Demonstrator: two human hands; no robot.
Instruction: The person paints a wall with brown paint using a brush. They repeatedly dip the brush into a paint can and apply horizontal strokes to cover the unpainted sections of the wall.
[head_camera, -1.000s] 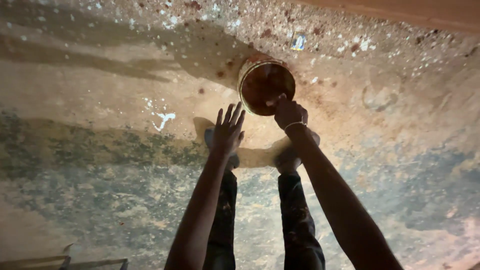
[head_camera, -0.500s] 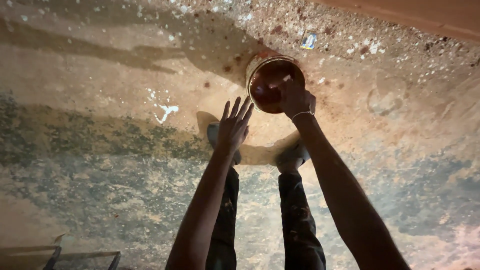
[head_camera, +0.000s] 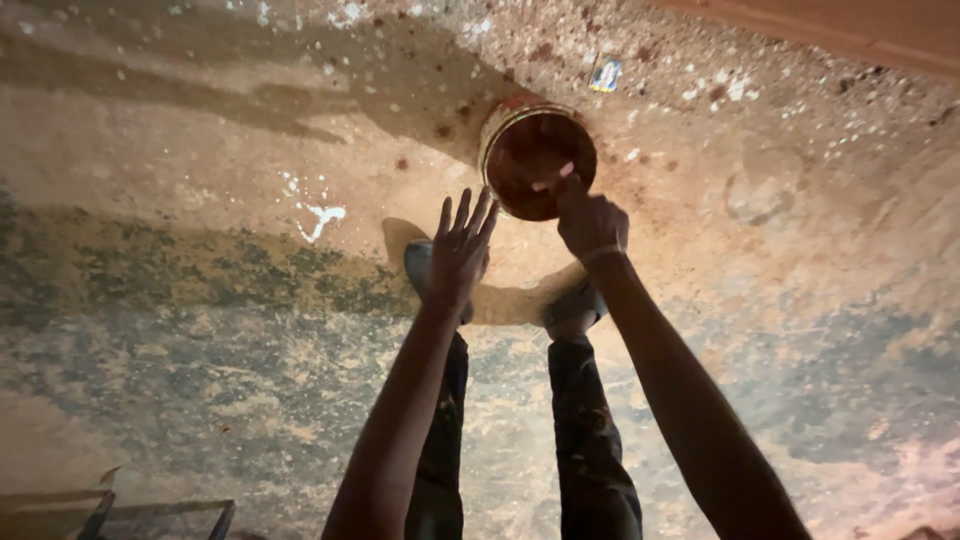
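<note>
Your right hand (head_camera: 592, 222) reaches down to the paint can (head_camera: 538, 160), fingers curled at its near rim; a pale, thin object, too small to make out, sticks up from the fingertips over the can's mouth, so the hand seems to be pinching it, though you cannot tell for sure. A light band circles that wrist. Your left hand (head_camera: 460, 250) hangs just beside the can on its left, fingers spread wide and holding nothing, not touching the can.

The can stands upright on the floor (head_camera: 200, 300), just ahead of your feet, its inside dark reddish-brown with a bright metal rim. Below your hands your two shoes (head_camera: 575, 310) rest on the floor, with dark trouser legs (head_camera: 590, 440) flecked with pale spots.

The floor is rough concrete, sandy in tone near the can and mottled dark grey nearer you, scattered with white paint splashes (head_camera: 318, 216) and small reddish drips. A small blue-and-white scrap (head_camera: 605, 72) lies beyond the can. A dark metal frame (head_camera: 160, 512) shows at the lower left corner.
</note>
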